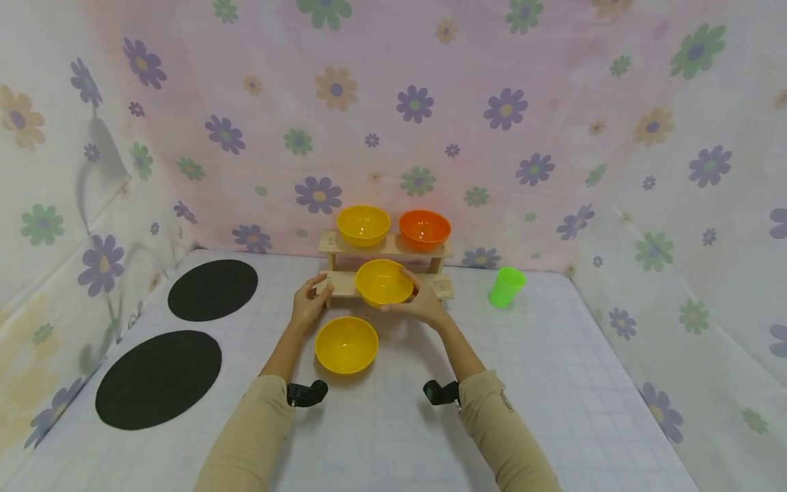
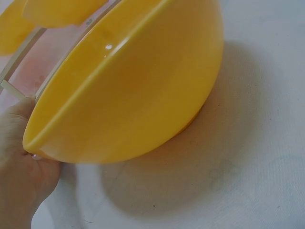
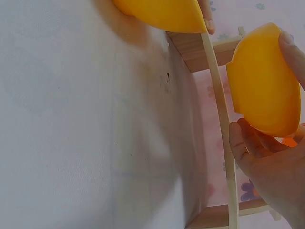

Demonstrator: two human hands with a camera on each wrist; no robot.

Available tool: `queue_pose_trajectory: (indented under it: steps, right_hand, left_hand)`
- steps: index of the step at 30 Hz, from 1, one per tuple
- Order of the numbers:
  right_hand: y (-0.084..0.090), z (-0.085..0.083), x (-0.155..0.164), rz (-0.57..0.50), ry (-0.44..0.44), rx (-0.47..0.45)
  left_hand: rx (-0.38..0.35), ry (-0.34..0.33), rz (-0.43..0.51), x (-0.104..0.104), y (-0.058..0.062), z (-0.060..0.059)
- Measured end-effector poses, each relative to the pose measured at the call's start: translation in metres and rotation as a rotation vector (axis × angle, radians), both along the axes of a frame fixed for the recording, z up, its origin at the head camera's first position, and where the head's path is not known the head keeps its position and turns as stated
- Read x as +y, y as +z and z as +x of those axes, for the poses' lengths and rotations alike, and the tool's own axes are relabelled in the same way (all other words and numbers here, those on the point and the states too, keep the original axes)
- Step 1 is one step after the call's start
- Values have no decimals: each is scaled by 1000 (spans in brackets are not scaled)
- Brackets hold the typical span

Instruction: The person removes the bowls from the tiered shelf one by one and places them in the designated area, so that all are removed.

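On the lower step of a small wooden rack (image 1: 344, 283), a smooth yellow plastic bowl (image 1: 384, 281), seen empty, is gripped by the right hand (image 1: 424, 304), fingers curled round its rim and thumb beneath. The rack's left end is touched by the left hand (image 1: 309, 303), fingers loosely bent, beside a second empty yellow bowl (image 1: 346, 344) resting on the white table (image 1: 553, 369).

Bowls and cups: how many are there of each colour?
Yellow bowls: 3, one on the top shelf, one held in the right hand, one on the table
Orange bowls: 1
Green cups: 1
Total: 5
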State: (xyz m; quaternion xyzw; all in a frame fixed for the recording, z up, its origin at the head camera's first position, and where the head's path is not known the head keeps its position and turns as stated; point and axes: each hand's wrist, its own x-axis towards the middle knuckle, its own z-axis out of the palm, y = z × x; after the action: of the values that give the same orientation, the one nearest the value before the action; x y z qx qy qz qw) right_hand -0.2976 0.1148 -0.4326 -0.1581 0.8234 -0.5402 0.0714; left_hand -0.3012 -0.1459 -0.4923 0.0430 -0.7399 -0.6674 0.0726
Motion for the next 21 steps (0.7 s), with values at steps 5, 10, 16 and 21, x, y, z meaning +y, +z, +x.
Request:
queue_pose_trajectory:
  steps: [5, 10, 16, 21]
  right_hand:
    - [0, 3, 4, -9, 0, 20]
    - [-4, 3, 9, -21, -4, 26]
    - [15, 21, 10, -42, 35, 34]
    - [24, 32, 11, -41, 41, 6]
  left_hand:
    - [-9, -6, 10, -1, 0, 0]
    - [-19, -11, 16, -1, 0, -1]
    - [-11, -5, 12, -1, 0, -1]
    - [-12, 0, 13, 0, 0, -1]
